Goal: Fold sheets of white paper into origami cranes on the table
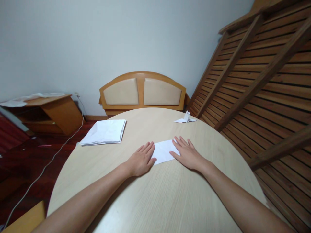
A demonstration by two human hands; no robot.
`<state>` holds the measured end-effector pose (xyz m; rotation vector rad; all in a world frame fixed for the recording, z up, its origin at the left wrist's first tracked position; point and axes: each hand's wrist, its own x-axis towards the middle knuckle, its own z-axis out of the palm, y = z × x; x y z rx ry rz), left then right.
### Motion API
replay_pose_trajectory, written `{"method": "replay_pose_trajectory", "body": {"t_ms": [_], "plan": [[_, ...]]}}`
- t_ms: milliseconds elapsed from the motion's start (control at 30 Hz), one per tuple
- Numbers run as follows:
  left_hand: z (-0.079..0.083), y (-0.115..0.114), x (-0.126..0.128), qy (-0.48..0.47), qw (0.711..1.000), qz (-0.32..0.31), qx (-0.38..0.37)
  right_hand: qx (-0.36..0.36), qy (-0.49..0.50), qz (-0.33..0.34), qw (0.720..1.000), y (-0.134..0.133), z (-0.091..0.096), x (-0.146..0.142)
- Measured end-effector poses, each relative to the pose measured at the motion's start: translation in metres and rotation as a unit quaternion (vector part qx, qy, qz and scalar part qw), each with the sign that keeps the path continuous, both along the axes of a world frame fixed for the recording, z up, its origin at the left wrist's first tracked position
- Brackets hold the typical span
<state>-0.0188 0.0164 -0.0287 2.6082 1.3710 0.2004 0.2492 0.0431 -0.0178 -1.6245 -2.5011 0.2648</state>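
Note:
A small white sheet of paper (164,151) lies flat on the round, light wooden table (155,200), between my two hands. My left hand (142,158) rests palm down over its left edge, with the fingers stretched out and the thumb touching the lower left corner. Flat on the right end of the paper, my right hand (186,152) has its fingers spread. Both hands cover the paper's ends, so its side edges are partly hidden. Beyond my right hand stands a folded white paper crane (186,117), near the table's far edge.
A stack of white paper (104,132) lies at the table's far left. Behind the table stands a headboard (141,77) with cream panels. Wooden slats (262,81) lean along the right side. At left are a low wooden cabinet (62,113) and a white cable (52,158) on the floor.

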Motion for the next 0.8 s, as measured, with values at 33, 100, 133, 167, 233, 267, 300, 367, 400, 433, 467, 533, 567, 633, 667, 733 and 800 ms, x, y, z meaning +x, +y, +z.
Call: {"method": "replay_pose_trajectory", "body": {"t_ms": [33,100,133,167,233,267,300,367,400,433,467,533,567,633,667,733,800], "plan": [[0.0,0.0,0.0,0.002,1.0,0.007,0.003,0.023,0.006,0.012,1.0,-0.002,0.002,-0.003],[0.002,-0.001,0.001,0.007,1.0,0.017,0.007,0.037,0.03,0.066,0.997,-0.007,0.006,-0.01],[0.003,-0.001,0.002,0.009,1.0,0.018,0.008,0.022,0.045,0.1,0.994,-0.009,0.007,-0.014],[0.005,-0.001,0.002,0.012,1.0,0.016,0.006,-0.002,0.057,0.13,0.99,-0.012,0.008,-0.018],[0.008,-0.002,0.003,0.013,1.0,0.012,0.002,-0.051,0.066,0.156,0.984,-0.015,0.008,-0.022],[0.01,-0.002,0.003,0.013,1.0,0.009,0.0,-0.067,0.063,0.155,0.984,-0.016,0.007,-0.023],[0.011,-0.003,0.003,0.013,1.0,0.008,-0.002,-0.077,0.059,0.148,0.984,-0.016,0.006,-0.022],[0.012,-0.003,0.002,0.015,1.0,0.006,-0.002,-0.081,0.05,0.132,0.987,-0.013,0.005,-0.018],[0.012,-0.003,0.002,0.014,1.0,0.005,0.002,-0.08,0.048,0.126,0.988,-0.012,0.004,-0.016],[0.012,-0.003,0.001,0.013,1.0,0.001,0.008,-0.077,0.047,0.124,0.988,-0.01,0.004,-0.013],[0.012,-0.003,0.001,0.01,1.0,-0.005,0.016,-0.073,0.047,0.123,0.989,-0.008,0.004,-0.01],[0.012,-0.003,-0.001,-0.002,0.999,-0.023,0.036,-0.067,0.05,0.128,0.988,-0.006,0.004,-0.007],[0.013,-0.003,-0.001,-0.008,0.998,-0.032,0.046,-0.065,0.052,0.13,0.988,-0.006,0.005,-0.006],[0.016,-0.003,-0.001,-0.022,0.997,-0.045,0.061,-0.058,0.055,0.133,0.988,-0.005,0.005,-0.006],[0.017,-0.004,-0.001,-0.029,0.996,-0.051,0.066,-0.054,0.058,0.133,0.988,-0.005,0.004,-0.006],[0.02,-0.005,0.0,-0.048,0.994,-0.061,0.074,-0.046,0.065,0.134,0.988,-0.004,0.004,-0.006],[0.022,-0.005,0.002,-0.066,0.992,-0.069,0.08,-0.034,0.075,0.139,0.987,-0.005,0.003,-0.007]]}}
